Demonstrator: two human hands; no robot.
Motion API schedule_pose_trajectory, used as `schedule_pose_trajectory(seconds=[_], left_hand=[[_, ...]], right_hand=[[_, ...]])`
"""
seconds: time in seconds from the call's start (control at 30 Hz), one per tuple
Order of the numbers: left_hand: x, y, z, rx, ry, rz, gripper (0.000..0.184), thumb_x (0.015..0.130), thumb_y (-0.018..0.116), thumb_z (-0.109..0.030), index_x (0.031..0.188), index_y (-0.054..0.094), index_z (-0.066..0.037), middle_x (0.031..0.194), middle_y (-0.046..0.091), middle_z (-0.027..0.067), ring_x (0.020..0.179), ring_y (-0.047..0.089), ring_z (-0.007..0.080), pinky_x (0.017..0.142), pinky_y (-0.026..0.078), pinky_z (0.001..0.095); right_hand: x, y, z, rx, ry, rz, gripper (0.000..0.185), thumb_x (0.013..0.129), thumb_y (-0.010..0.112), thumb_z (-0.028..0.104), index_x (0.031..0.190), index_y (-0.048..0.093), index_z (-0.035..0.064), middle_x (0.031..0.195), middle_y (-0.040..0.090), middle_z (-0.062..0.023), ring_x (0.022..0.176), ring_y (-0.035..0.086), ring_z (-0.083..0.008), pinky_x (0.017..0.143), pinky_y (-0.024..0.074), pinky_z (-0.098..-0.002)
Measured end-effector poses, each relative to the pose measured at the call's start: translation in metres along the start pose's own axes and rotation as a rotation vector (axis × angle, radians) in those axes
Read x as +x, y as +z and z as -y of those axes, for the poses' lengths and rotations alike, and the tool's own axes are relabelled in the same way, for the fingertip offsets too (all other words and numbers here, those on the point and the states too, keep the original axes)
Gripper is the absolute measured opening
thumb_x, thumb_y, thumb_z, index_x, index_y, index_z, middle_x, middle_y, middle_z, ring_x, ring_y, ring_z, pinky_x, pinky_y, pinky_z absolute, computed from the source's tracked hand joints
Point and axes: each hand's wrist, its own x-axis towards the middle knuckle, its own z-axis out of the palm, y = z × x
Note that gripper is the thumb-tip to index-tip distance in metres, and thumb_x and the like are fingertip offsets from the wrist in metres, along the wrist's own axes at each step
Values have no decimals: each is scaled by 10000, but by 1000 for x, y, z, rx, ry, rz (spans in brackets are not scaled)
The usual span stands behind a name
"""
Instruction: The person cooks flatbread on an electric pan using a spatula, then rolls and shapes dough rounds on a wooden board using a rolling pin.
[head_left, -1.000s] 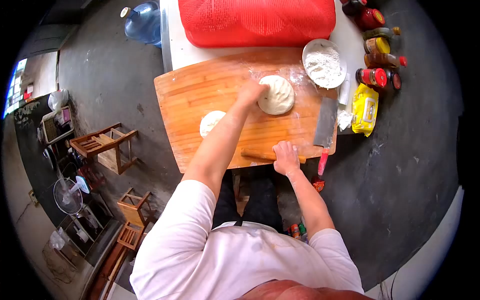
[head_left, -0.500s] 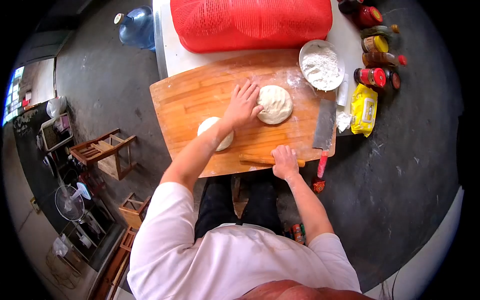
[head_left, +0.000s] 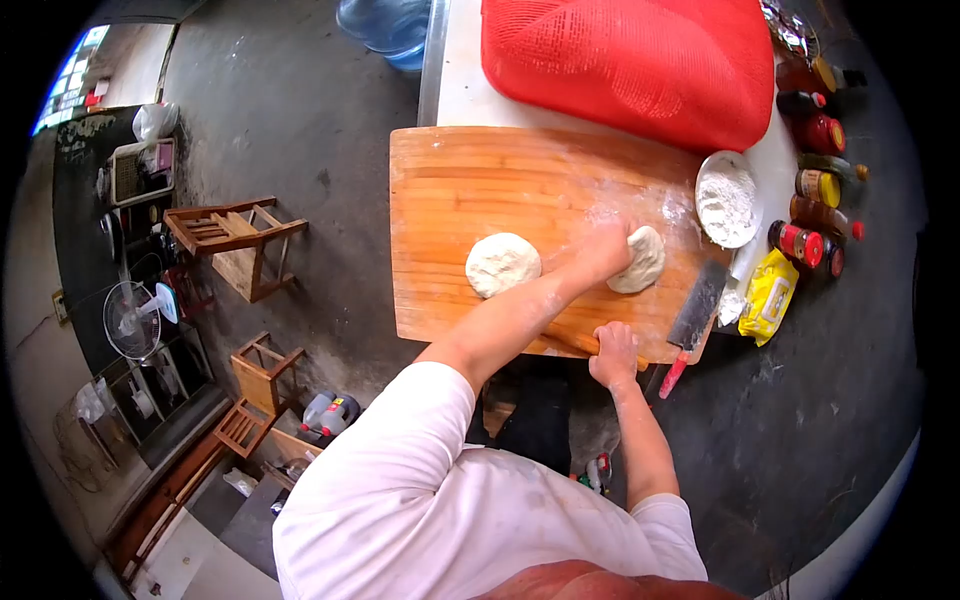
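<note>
My left hand (head_left: 607, 247) is at the left edge of a flat round of dough (head_left: 642, 262) on the right part of the wooden board (head_left: 440, 190). Its fingers look curled in on the dough's edge, though they are partly hidden. Wrapped round a wooden rolling pin (head_left: 572, 342) near the board's front edge is my right hand (head_left: 614, 356). A second dough round (head_left: 503, 264) lies to the left, behind my left forearm. At the board's right side rests a cleaver (head_left: 697, 305), its red handle (head_left: 675, 374) sticking out past the front edge.
Beyond the board stands a large red plastic basket (head_left: 620, 70). A white bowl of flour (head_left: 728, 205) sits at the right, near a yellow wipes pack (head_left: 769, 297) and several jars, including a red-lidded one (head_left: 797, 241). A wooden chair (head_left: 235, 235) stands left on the floor.
The view has shifted, so the board appears farther right. My left hand has gone from lying spread beside the right dough round to curling at its edge. My right hand stays on the rolling pin.
</note>
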Motion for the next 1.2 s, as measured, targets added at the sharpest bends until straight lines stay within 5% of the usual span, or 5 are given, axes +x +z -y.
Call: schedule_pose_trajectory(seconds=[0.17,0.23,0.47,0.57,1.2], left_hand=[[27,-49,18,251,89,-70,459,753,541,-295,1099,496,4,1148,510,217,1120,438,357,940,332,441],[15,-89,55,443,337,-517,426,761,530,-261,1136,521,-60,1205,465,209,1163,389,349,959,313,454],[-20,-198,153,872,1,-641,690,836,454,-411,1335,257,22,1434,149,187,1343,74,305,1072,30,457],[-47,-166,130,924,400,-47,630,841,464,-380,1318,309,2,1413,234,159,1328,144,311,1063,90,472],[-116,-116,104,70,72,165,374,649,652,-116,990,527,-28,917,571,157,923,534,278,790,429,343]], right_hand=[[0,5,-2,18,-78,-121,363,520,588,22,855,483,116,898,457,-95,897,431,-304,758,354,-407],[-1,3,0,11,-82,-123,367,515,588,22,853,481,116,894,457,-95,893,432,-304,755,353,-407],[0,8,-3,-19,-94,-140,368,499,592,29,839,475,110,878,454,-104,880,435,-302,737,358,-410],[0,8,-3,-28,-87,-130,364,530,618,51,865,505,131,899,465,-84,902,440,-289,756,360,-410],[-7,26,-16,47,-310,-400,341,521,539,12,857,507,66,873,495,-118,836,480,-320,721,396,-395]])
